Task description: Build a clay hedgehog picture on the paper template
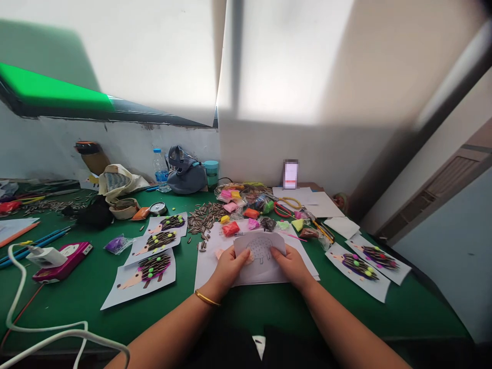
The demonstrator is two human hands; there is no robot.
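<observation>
Two Hands Gripped a Hedgehog Drawing Over White Paper

In the head view, the left hand and right hand each pinched one side of a sheet with a hedgehog drawing, thumbs on top; the fingers beneath were hidden. The sheet was held over a stack of white paper on the green table, straight in front of the person. Its long axis ran left to right, and its far edge bowed. The drawn legs pointed toward the person; a peach patch showed beside the left thumb, which partly covered that end, so the snout's exact direction could not be told.

A gold bracelet circled the left wrist. Left of the stack, three decorated cards overlapped, their hedgehogs' snouts pointing left; two more cards lay to the right, snouts also leftward. Beyond the hands were sunflower seeds, a red packet and yellow-handled scissors.
</observation>
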